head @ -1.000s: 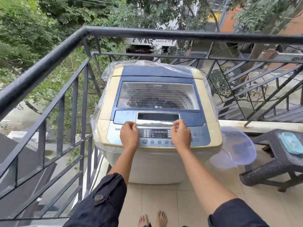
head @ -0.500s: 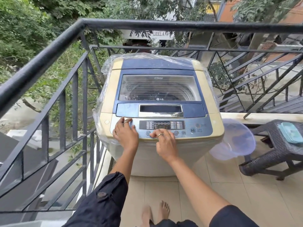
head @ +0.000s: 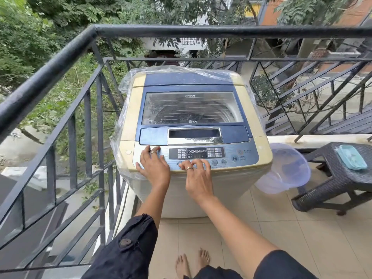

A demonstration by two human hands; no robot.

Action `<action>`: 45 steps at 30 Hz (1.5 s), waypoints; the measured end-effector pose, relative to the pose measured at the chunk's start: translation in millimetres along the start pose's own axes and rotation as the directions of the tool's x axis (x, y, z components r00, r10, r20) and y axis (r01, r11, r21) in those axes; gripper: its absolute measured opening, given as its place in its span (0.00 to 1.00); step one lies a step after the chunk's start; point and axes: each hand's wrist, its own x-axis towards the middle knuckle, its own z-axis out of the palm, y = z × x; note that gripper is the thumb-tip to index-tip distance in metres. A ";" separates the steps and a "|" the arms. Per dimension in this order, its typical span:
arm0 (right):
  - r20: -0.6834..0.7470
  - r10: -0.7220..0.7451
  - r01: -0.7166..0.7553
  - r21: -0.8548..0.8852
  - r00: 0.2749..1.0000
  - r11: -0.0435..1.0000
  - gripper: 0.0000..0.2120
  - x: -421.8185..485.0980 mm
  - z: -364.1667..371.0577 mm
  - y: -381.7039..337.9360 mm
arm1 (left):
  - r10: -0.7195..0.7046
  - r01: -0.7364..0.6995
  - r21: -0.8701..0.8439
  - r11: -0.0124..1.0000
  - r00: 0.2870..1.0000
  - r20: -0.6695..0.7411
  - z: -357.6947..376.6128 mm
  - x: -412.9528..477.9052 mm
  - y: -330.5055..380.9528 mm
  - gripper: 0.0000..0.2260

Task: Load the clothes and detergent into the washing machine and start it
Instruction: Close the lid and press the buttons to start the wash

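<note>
Now, hands: left hand (head: 155, 168) and right hand (head: 198, 178) spread on the panel (head: 250, 158), holding nothing.
Start button (head: 234, 158): rightward along the panel; I judge my right hand nearer.

Soft, bright daylight, faint shadows; glare on the lid window (head: 191, 107); railing (head: 60, 62) bows toward nine o'clock from wide-angle distortion.

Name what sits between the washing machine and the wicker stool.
A translucent plastic tub, tilted beside the washing machine; the head view shows it.
</note>
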 end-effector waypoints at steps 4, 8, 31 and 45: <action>0.051 0.033 -0.033 0.004 0.998 0.999 0.19 3.6 -1.5 -5.3 | -0.006 0.006 0.005 1.000 1.000 0.013 -2.0 -2.1 1.6 0.14; 0.055 0.086 -0.091 0.094 0.995 0.991 0.21 8.9 -7.8 0.4 | -0.025 0.024 0.021 1.000 0.999 0.033 -3.0 -6.0 7.6 0.14; -0.195 0.594 -0.558 0.209 0.781 0.803 0.23 7.3 -51.5 103.2 | -0.004 0.004 -0.003 1.000 1.000 -0.004 17.3 -13.6 32.0 0.12; -0.262 0.621 -0.542 0.317 0.739 0.778 0.20 5.7 -45.8 107.9 | -0.075 0.072 -0.022 0.997 0.985 -0.156 25.6 3.0 25.7 0.10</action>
